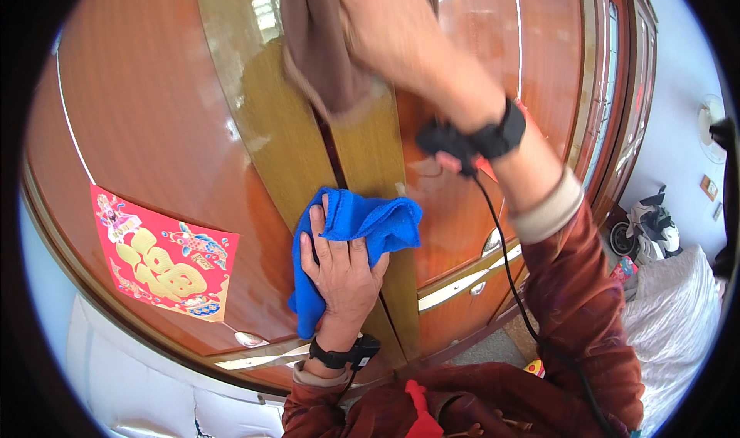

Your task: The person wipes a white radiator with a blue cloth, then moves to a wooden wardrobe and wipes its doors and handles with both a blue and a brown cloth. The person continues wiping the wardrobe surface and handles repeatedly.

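Note:
Before me stands a large glossy reddish-brown wooden wardrobe (457, 224) with an olive-brown band (289, 166) beside its middle seam. My left hand (347, 276) lies spread over a bright blue cloth (370, 212), pressing it to that band, and one folded edge covers part of the fingers. Higher up, my right hand (384, 28) holds a brown cloth (321, 51) against the wardrobe. That hand and its cloth are motion-blurred, and the right fingertips are mostly hidden or out of frame. Both wrists wear black straps; a cable runs from the right one.
A red decorative hanging (167, 259) with gold characters and painted fish dangles on a white cord at left. Metal drawer handles (248, 338) sit low on the wardrobe. At right are a white-and-black scooter (650, 230), a pale draped cover (670, 316) and a wall fan (711, 127).

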